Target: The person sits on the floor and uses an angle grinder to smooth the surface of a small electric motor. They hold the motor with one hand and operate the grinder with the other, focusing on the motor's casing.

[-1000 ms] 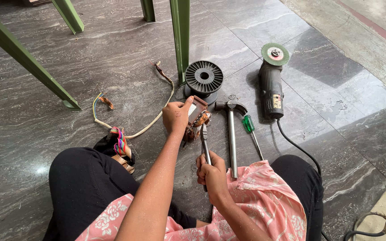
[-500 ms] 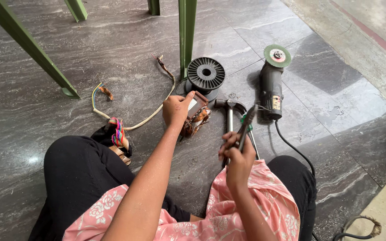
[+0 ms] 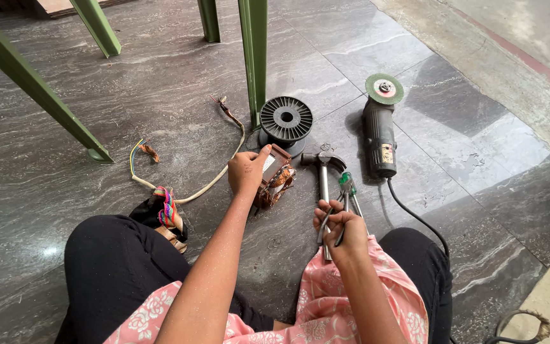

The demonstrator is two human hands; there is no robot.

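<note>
My left hand (image 3: 247,171) grips the top of a small motor stator (image 3: 278,183) with copper windings that stands on the stone floor in front of my knees. To its right, my right hand (image 3: 338,228) is closed on the handles of a pair of pliers (image 3: 344,202), whose jaws point away from me. The pliers hover over the handle of a claw hammer (image 3: 323,167) lying on the floor. A green-handled screwdriver (image 3: 347,181) lies right beside the hammer.
A black empty wire spool (image 3: 286,119) sits behind the stator. An angle grinder (image 3: 379,134) lies to the right, its cord trailing toward my right leg. A white cable (image 3: 214,181) curls left to a sandal (image 3: 165,210). Green metal legs (image 3: 254,57) stand behind.
My right hand has moved right with the pliers, from beside the stator to above the hammer handle. My left hand stays on the stator.
</note>
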